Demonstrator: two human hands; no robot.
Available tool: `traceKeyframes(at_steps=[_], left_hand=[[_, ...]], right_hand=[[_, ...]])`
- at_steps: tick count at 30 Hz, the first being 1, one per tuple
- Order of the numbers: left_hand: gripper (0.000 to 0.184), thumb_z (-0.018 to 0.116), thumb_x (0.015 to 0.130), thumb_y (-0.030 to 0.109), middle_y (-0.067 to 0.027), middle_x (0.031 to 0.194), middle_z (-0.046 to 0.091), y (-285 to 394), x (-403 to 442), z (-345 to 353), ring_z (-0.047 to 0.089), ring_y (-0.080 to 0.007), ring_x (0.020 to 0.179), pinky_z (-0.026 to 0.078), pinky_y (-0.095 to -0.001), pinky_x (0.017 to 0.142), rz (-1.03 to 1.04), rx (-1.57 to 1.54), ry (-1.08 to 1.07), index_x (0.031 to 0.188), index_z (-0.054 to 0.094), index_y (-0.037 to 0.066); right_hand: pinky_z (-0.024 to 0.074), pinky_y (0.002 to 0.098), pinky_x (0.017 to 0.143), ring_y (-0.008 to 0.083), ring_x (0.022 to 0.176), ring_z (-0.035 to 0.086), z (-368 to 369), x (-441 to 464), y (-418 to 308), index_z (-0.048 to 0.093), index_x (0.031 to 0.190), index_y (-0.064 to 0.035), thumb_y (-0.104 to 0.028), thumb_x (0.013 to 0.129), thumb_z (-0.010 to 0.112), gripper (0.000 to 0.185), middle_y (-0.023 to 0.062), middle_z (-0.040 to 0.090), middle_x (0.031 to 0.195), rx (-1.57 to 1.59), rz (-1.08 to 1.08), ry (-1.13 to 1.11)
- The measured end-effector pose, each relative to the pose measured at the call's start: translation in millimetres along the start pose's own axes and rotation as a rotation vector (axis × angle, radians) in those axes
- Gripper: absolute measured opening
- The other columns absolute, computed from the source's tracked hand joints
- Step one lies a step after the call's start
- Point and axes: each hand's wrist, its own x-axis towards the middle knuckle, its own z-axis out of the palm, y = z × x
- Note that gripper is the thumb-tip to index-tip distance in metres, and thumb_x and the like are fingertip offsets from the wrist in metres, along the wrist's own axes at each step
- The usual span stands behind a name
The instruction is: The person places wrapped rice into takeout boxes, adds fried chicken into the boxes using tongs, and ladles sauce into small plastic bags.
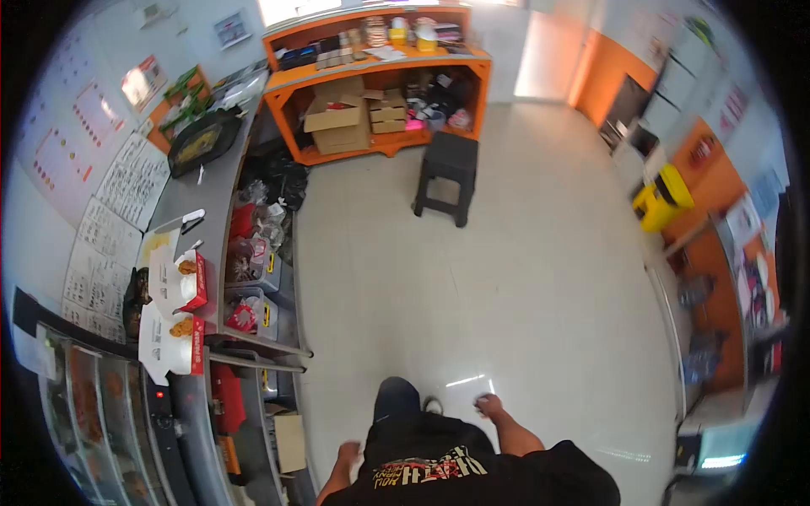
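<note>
Two red-and-white cardboard boxes (198,346), left, look light, crushable; grip lower sides. Left hand (348,453), right hand (487,406): can't tell closure or contents.

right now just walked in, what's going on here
A person is on the tiled floor, arms lowered. The right hand is curled, the left hand blurred; I can't tell whether either holds anything. Brown cardboard is at the shelving nearest the left hand. Two open red-and-white boxes with fried-looking food sit on the left-side counter, touched by neither hand. A black stool stands ahead.
</note>
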Motion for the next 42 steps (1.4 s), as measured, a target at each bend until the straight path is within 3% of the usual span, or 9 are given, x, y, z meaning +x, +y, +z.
traceKeyframes(at_steps=[3, 7, 14, 17, 21, 22, 28, 37, 42], left_hand=[[0.027, 0.060, 0.087, 0.025, -0.0173, 0.104, 0.070, -2, 29, -38, 0.069, -0.0354, 0.092, 0.055, -0.0506, 0.079, -0.537, -0.476, -0.238, 0.103, 0.070, 0.006], [0.026, 0.058, 0.087, 0.022, -0.0183, 0.107, 0.071, -29, 125, -127, 0.069, -0.0350, 0.096, 0.055, -0.0509, 0.081, -0.708, -0.598, -0.307, 0.103, 0.072, 0.007], [0.027, 0.053, 0.086, 0.016, -0.0206, 0.109, 0.071, -134, 496, -444, 0.068, -0.0384, 0.101, 0.055, -0.0505, 0.085, -0.125, 0.029, -0.040, 0.099, 0.074, 0.005], [0.026, 0.059, 0.096, 0.031, 0.0000, 0.090, 0.065, -121, 669, -630, 0.060, -0.0137, 0.084, 0.048, -0.0310, 0.071, -0.226, -1.016, 0.495, 0.106, 0.069, 0.009], [0.027, 0.058, 0.100, 0.024, -0.0025, 0.102, 0.069, 10, 766, -920, 0.061, -0.0139, 0.100, 0.047, -0.0295, 0.092, 0.171, -1.188, 0.244, 0.116, 0.068, 0.005], [0.028, 0.055, 0.102, 0.024, -0.0017, 0.104, 0.069, 31, 795, -959, 0.060, -0.0136, 0.103, 0.047, -0.0297, 0.094, 0.373, -1.139, 0.145, 0.117, 0.068, 0.005], [0.045, 0.049, 0.106, 0.038, -0.0107, 0.120, 0.064, 191, 864, -1115, 0.058, -0.0196, 0.112, 0.045, -0.0342, 0.100, 1.240, -0.593, -0.686, 0.129, 0.059, 0.001], [0.041, 0.048, 0.106, 0.041, -0.0003, 0.082, 0.057, 199, 1110, -1291, 0.050, -0.0075, 0.082, 0.045, -0.0285, 0.076, 0.857, -0.526, -0.816, 0.102, 0.062, 0.002], [0.040, 0.046, 0.107, 0.039, -0.0089, 0.116, 0.058, 222, 1168, -1369, 0.056, -0.0204, 0.106, 0.045, -0.0328, 0.093, 0.935, -0.799, -0.607, 0.115, 0.060, 0.002]], right_hand=[[0.0536, 0.0311, 0.056, 0.0157, 0.066, 0.068, -85, 135, -191, 0.073, 0.101, -0.0066, -0.012, 0.085, 0.059, 0.022, 0.0074, 0.073, 0.078, 0.118, -0.580, 0.191], [0.0493, 0.0260, 0.053, 0.0116, 0.066, 0.064, -185, 247, -392, 0.072, 0.092, -0.0061, -0.006, 0.087, 0.065, 0.009, 0.0039, 0.069, 0.075, 0.530, -0.359, 0.073], [0.0557, 0.0314, 0.060, 0.0169, 0.068, 0.070, -265, 373, -437, 0.073, 0.092, -0.0049, -0.012, 0.082, 0.072, 0.012, 0.0092, 0.073, 0.078, 0.308, -0.010, 0.195], [0.0600, 0.0356, 0.066, 0.0214, 0.072, 0.073, -281, 425, -419, 0.074, 0.098, -0.0089, -0.013, 0.080, 0.073, 0.018, 0.0124, 0.074, 0.079, 0.211, 0.299, 0.191], [0.0602, 0.0390, 0.071, 0.0254, 0.073, 0.074, -351, 551, -458, 0.077, 0.098, -0.0112, -0.015, 0.084, 0.065, 0.019, 0.0143, 0.075, 0.083, 0.330, 0.411, 0.266], [0.0583, 0.0441, 0.076, 0.0308, 0.076, 0.072, -368, 610, -455, 0.077, 0.086, -0.0078, -0.024, 0.088, 0.059, 0.025, 0.0156, 0.074, 0.084, 0.008, 0.031, 0.437], [0.0536, 0.0359, 0.074, 0.0223, 0.076, 0.068, -681, 808, -822, 0.071, 0.097, -0.0011, -0.020, 0.088, 0.069, 0.021, 0.0121, 0.072, 0.084, 0.378, -0.321, 0.916], [0.0550, 0.0386, 0.070, 0.0289, 0.080, 0.072, -1019, 1075, -1159, 0.067, 0.109, -0.0017, -0.008, 0.086, 0.068, 0.024, 0.0161, 0.072, 0.091, 0.204, -0.641, 1.049], [0.0510, 0.0478, 0.086, 0.0376, 0.097, 0.064, -1100, 1204, -1230, 0.062, 0.126, -0.0110, -0.004, 0.077, 0.070, 0.050, 0.0155, 0.071, 0.105, -0.236, -0.688, 1.055]])
